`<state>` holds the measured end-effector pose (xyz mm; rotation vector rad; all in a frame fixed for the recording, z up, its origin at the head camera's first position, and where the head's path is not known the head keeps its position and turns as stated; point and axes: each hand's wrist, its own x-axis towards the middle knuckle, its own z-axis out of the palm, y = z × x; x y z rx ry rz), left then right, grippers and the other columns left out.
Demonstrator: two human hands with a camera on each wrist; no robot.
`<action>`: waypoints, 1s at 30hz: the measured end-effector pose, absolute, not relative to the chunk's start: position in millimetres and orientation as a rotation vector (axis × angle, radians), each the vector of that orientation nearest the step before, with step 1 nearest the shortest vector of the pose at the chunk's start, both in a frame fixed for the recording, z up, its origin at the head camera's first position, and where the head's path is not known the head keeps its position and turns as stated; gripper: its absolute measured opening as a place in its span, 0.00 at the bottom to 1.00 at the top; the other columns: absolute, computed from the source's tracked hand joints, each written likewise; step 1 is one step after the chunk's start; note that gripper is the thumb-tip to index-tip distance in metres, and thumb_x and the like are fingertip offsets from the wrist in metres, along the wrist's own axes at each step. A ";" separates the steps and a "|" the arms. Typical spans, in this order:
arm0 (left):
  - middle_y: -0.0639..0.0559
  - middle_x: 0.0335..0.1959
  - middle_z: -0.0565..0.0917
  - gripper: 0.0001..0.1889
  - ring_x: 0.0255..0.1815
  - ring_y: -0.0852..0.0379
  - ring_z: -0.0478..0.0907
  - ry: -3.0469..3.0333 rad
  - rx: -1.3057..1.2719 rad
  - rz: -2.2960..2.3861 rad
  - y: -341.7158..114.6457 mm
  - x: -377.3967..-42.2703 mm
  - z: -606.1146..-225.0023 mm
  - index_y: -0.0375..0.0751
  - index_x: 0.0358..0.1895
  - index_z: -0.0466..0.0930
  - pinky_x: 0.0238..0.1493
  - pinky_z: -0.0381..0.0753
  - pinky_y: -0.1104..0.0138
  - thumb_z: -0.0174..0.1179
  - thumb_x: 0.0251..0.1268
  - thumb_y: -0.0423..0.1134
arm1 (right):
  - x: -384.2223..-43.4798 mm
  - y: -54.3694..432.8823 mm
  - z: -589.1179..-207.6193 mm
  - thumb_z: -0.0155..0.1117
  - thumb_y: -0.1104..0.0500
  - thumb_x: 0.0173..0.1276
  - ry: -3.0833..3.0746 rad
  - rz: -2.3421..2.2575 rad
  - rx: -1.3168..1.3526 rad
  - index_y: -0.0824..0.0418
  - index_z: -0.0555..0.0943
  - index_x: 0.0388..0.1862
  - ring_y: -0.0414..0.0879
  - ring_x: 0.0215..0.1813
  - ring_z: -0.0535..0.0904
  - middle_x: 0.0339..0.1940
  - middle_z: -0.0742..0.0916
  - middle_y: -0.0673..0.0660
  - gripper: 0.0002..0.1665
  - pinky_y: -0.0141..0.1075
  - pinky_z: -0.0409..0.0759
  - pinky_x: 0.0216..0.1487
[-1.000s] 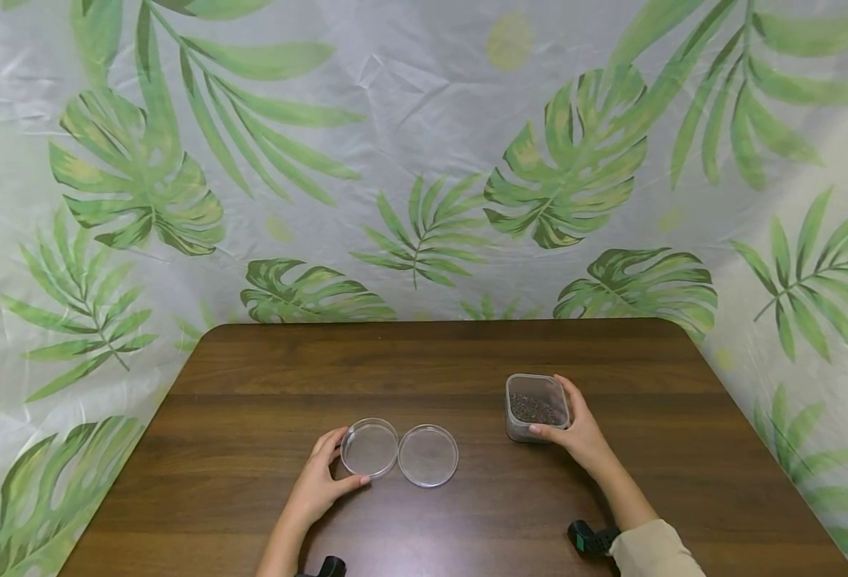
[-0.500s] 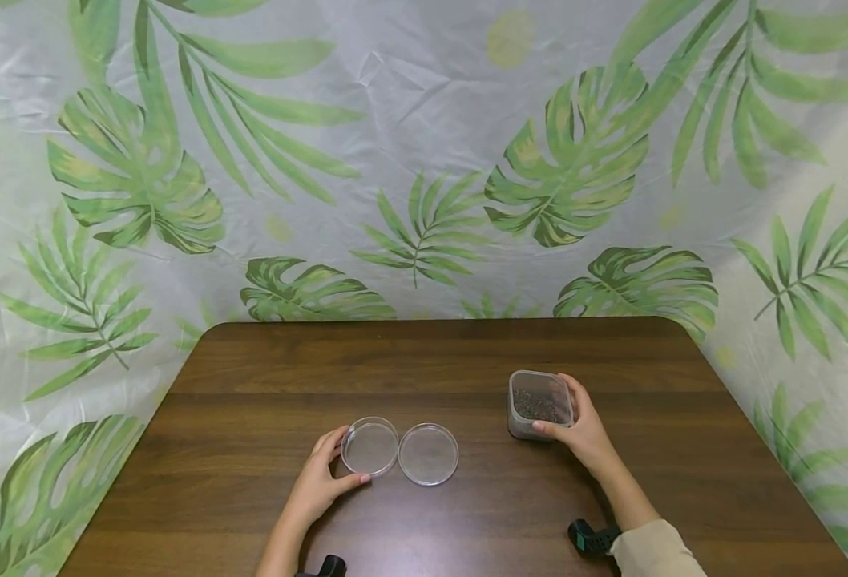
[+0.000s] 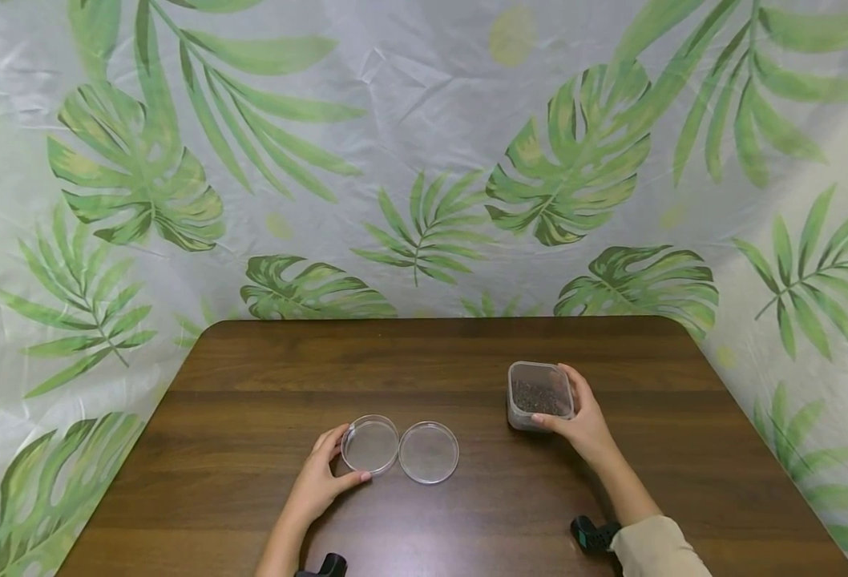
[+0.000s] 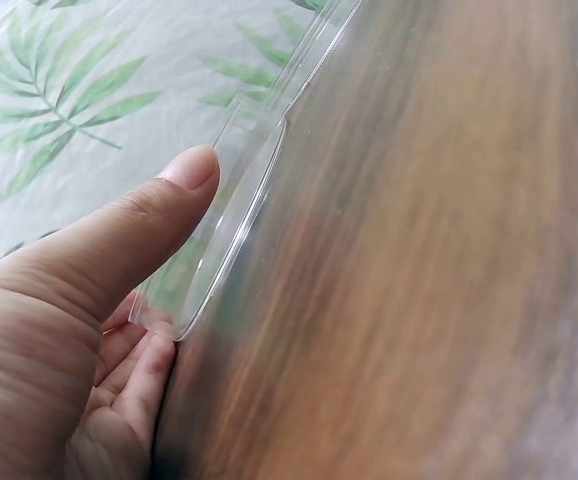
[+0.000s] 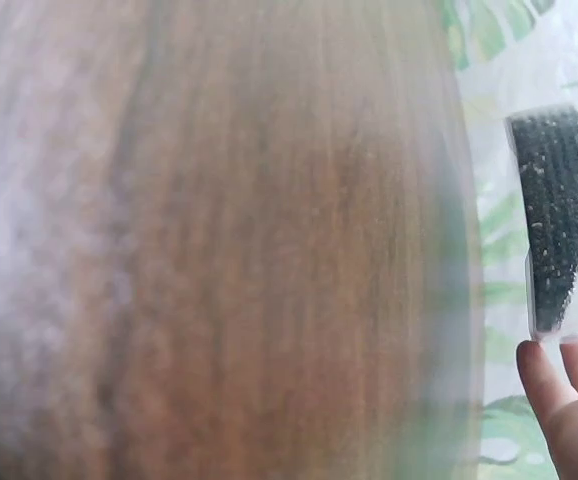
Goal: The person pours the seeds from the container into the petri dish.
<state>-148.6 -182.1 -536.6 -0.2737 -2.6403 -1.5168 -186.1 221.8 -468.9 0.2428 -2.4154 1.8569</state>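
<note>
My left hand (image 3: 321, 478) holds a clear round petri dish (image 3: 369, 445) by its left side, thumb at the near rim and fingers round the far side. In the left wrist view the dish's wall (image 4: 231, 225) stands between thumb and fingertips, low over the wood. Right beside it lies a second clear round dish (image 3: 429, 453), edges meeting in the head view. To the right, my right hand (image 3: 581, 417) grips a square see-through plastic tub (image 3: 539, 397) partly filled with dark, soil-like grains. The right wrist view shows the dark grains (image 5: 554, 215) through the tub's wall, fingertips at its bottom edge.
Everything is on or over a brown wooden table (image 3: 366, 361) with rounded far corners. A leaf-print sheet (image 3: 424, 160) hangs behind and beside it. A black wrist device (image 3: 593, 534) shows by the right forearm, another (image 3: 326, 566) by the left.
The tub has shifted slightly away from me and a touch to the right with my right hand. My left hand and both round dishes have stayed in place.
</note>
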 end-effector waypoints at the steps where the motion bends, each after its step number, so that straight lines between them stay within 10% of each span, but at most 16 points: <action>1: 0.43 0.58 0.66 0.45 0.54 0.43 0.70 -2.640 -0.273 -1.517 -182.1 -148.7 -536.7 0.36 0.63 0.62 0.56 0.69 0.59 0.73 0.36 0.45 | -185.9 221.3 -467.7 0.70 0.67 0.50 -2.414 1.853 0.245 0.64 0.49 0.69 0.66 0.61 0.57 0.64 0.61 0.71 0.53 0.61 0.62 0.54; 30: 0.43 0.58 0.67 0.45 0.54 0.44 0.70 -2.616 -0.283 -1.499 -180.8 -148.4 -537.1 0.36 0.63 0.63 0.56 0.69 0.61 0.73 0.36 0.44 | -187.6 202.0 -449.0 0.72 0.71 0.43 -2.332 1.793 0.335 0.66 0.55 0.66 0.63 0.57 0.64 0.59 0.68 0.70 0.52 0.35 0.72 0.47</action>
